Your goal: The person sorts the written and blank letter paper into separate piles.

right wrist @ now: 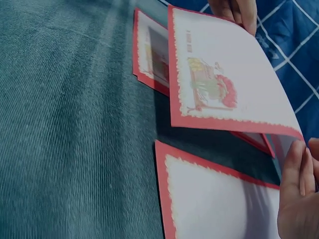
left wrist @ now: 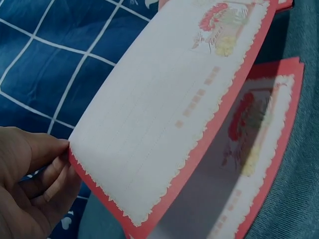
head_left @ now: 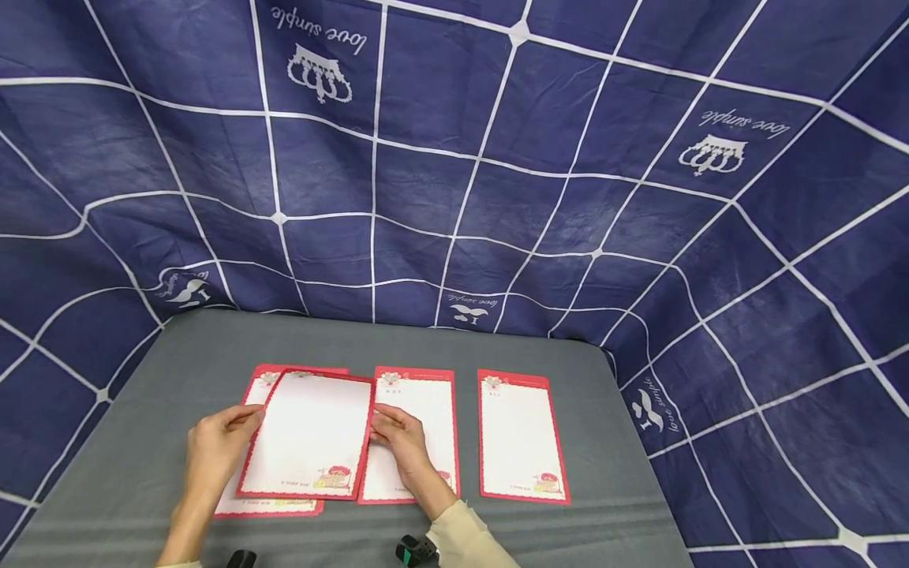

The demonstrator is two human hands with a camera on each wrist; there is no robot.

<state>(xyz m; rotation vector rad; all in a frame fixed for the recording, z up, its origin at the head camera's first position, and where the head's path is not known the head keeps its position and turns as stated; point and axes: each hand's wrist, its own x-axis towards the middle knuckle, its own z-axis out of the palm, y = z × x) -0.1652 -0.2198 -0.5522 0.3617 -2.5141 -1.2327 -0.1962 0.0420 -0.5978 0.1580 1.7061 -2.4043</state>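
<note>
Raised above the table, a red-bordered sheet of letter paper is held between both hands. My left hand pinches its left edge between thumb and fingers. At the opposite edge my right hand grips the sheet, partly over the middle sheet. Pale dotted lines and a flower drawing show on the held letter paper in the left wrist view. Below it, partly covered, lies a matching sheet that looks like a small stack in the right wrist view. The middle sheet lies flat under the right hand.
A third matching sheet lies flat on the right of the grey cloth-covered table. Small marks stand near its top. Blue curtain cloth with white grid lines rises behind and beside the table. A black device is at the front edge.
</note>
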